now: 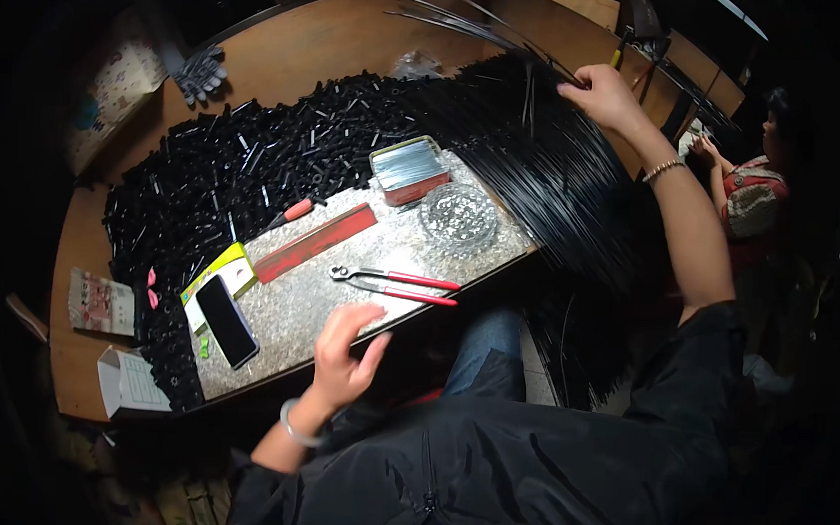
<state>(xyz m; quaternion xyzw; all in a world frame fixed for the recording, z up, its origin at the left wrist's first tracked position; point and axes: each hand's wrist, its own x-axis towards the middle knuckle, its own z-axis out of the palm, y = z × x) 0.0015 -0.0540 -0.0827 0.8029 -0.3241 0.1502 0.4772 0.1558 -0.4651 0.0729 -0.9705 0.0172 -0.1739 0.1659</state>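
My right hand (603,98) is raised over the far right of the table, its fingers pinched on thin black rods (538,52) that stick out leftward. Under it spreads a thick bundle of long black rods (561,184), some hanging over the table's edge. My left hand (343,357) hovers by the near edge of the speckled work board (307,319), fingers apart and holding nothing. Closest to it on the board lies a pair of pliers with red handles (410,288). Behind the pliers stand a glass bowl of small shiny pieces (459,218) and a red tin of thin silvery pins (409,170).
A large heap of short black tubes (257,155) covers the table's left and back. On the board lie a phone (225,320), a yellow-white box (218,279), a red flat bar (314,242) and a red-handled tool (294,212). Another person (756,191) sits at right.
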